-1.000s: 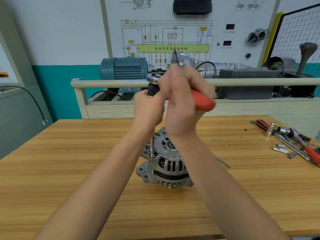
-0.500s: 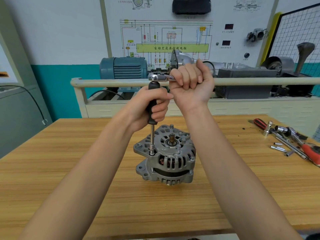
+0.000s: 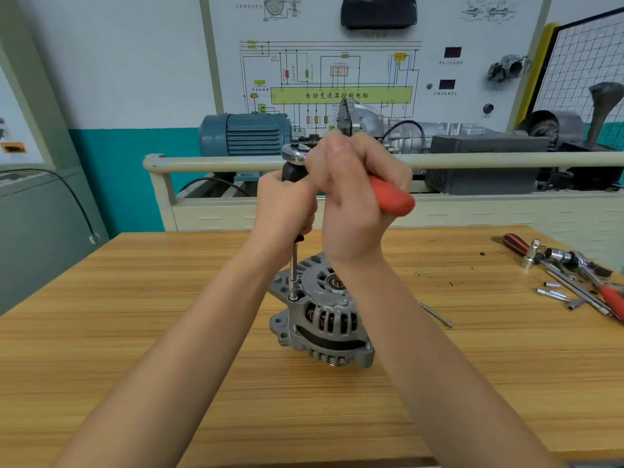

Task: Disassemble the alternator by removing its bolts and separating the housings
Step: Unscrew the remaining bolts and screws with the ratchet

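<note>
- A green bar (image 3: 341, 95) is running across the middle of the wiring diagram on the white wall panel (image 3: 472, 28), carrying the dark Chinese characters 自动变速器控制电脑.
- Small captions are sitting under the two dark red display windows (image 3: 452, 52) toward the panel's right edge, too small to read.
- Tiny labels are showing beside the diagram's symbols and along the panel's top edge, all too blurred to read.

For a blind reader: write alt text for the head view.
Two hands work a ratchet on an extension bar into an upright alternator on a wooden table. Loose tools lie at right.
</note>
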Demonstrator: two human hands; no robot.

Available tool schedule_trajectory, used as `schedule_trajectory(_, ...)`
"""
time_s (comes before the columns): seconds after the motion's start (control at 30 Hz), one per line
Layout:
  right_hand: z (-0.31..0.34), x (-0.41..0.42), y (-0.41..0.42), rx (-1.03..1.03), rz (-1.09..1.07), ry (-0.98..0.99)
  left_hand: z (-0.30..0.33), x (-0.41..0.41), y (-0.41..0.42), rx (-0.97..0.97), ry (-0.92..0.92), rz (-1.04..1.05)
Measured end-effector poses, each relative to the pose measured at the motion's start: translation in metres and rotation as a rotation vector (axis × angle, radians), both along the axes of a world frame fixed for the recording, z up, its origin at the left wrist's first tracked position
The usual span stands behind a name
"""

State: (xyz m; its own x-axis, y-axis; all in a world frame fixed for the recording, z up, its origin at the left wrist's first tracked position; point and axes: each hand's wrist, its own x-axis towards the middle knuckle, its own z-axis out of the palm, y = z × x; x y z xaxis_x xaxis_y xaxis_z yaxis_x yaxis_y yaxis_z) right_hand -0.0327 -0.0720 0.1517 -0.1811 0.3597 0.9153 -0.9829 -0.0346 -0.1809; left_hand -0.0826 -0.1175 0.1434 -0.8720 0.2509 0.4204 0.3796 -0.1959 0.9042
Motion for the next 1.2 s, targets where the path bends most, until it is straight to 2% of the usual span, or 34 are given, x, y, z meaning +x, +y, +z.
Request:
schedule_trajectory(0.13, 0.014, -0.004, 0.028, -0.116, 0.454, -0.126, 0.002, -0.012, -0.012, -0.032, -0.060, -0.316)
schedule_trajectory(0.23, 0.018, -0.009, 0.047, -0.329, 0.770, -0.263, 0.006, -0.016, -0.019, -0.098, -0.046, -0.494)
schedule_trajectory(0.37, 0.018, -0.014, 0.055, -0.554, 0.975, -0.281, 0.008, -0.011, -0.016, -0.127, -0.034, -0.637)
schedule_trajectory(0.47, 0.017, -0.006, 0.052, -0.498, 0.899, -0.244, 0.006, -0.007, -0.011, -0.071, -0.088, -0.656)
schedule_trajectory(0.6, 0.012, 0.008, 0.035, -0.241, 0.553, -0.125, 0.001, 0.003, -0.001, -0.026, -0.047, -0.352)
schedule_trajectory(0.73, 0.005, 0.016, 0.009, -0.044, 0.029, 0.013, 0.000, 0.010, 0.008, 0.000, 0.012, -0.042)
schedule_trajectory(0.77, 0.004, 0.017, 0.004, -0.015, -0.048, 0.027, 0.001, 0.013, 0.009, 0.010, 0.026, -0.034)
schedule_trajectory(0.83, 0.004, 0.018, 0.002, 0.002, -0.053, 0.030, 0.000, 0.015, 0.008, 0.034, 0.031, -0.026)
schedule_trajectory(0.9, 0.009, 0.018, 0.008, -0.024, 0.093, 0.007, -0.002, 0.015, 0.005, 0.034, 0.017, -0.021)
schedule_trajectory(1.03, 0.021, 0.013, 0.032, -0.129, 0.483, -0.136, 0.000, 0.010, -0.004, 0.022, -0.058, -0.328)
schedule_trajectory(1.1, 0.022, 0.009, 0.045, -0.280, 0.709, -0.235, 0.003, 0.006, -0.009, -0.024, -0.066, -0.501)
schedule_trajectory(1.2, 0.022, -0.001, 0.060, -0.532, 0.984, -0.309, 0.003, 0.005, -0.010, -0.060, -0.087, -0.643)
